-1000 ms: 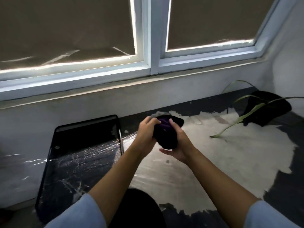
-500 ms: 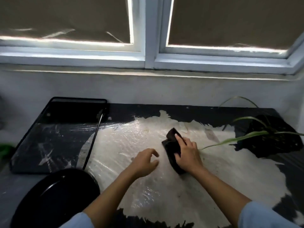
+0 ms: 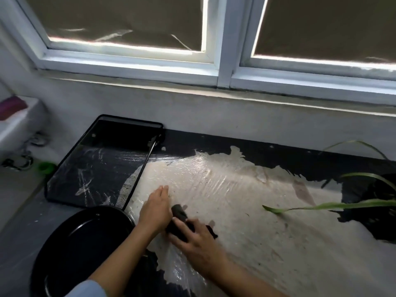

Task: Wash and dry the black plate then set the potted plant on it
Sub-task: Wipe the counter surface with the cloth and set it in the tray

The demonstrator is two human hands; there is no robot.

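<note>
The plate [image 3: 81, 249] at near left is glossy black, and the mesh tray [image 3: 102, 166] beyond it is black too, streaked with pale glints. The counter [image 3: 246, 211] is black with a large cream-white patch; the cloth [image 3: 180, 224] on it is dark, nearly black. At right the plant [image 3: 342, 205] shows green leaves, and at far left sits a magenta object [image 3: 11, 107].
</note>
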